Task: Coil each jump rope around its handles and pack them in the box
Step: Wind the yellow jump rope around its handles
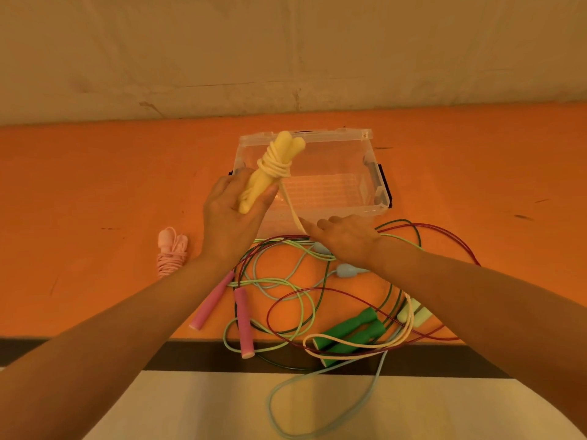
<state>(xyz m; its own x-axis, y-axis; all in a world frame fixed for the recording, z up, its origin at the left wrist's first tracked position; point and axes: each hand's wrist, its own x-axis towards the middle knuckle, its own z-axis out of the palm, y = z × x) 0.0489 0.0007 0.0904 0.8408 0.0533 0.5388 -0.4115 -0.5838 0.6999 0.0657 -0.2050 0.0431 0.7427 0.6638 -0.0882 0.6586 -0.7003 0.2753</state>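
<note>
My left hand (233, 214) grips a pair of yellow jump rope handles (270, 173), held together and tilted over the left side of a clear plastic box (330, 144). Several turns of yellow rope (275, 166) wrap the handles. A free length runs down to my right hand (346, 238), which holds it in front of the box. The yellow rope's slack loops past green handles (349, 331) at the table's front edge. A coiled pale pink rope (171, 252) lies to the left.
Tangled ropes lie on the orange table (95, 185) in front of the box: pink handles (243, 322), light blue handles (347, 269), pale yellow-green handles (413, 312), with dark red and green cords. Some loops hang over the front edge. A wall stands behind the table.
</note>
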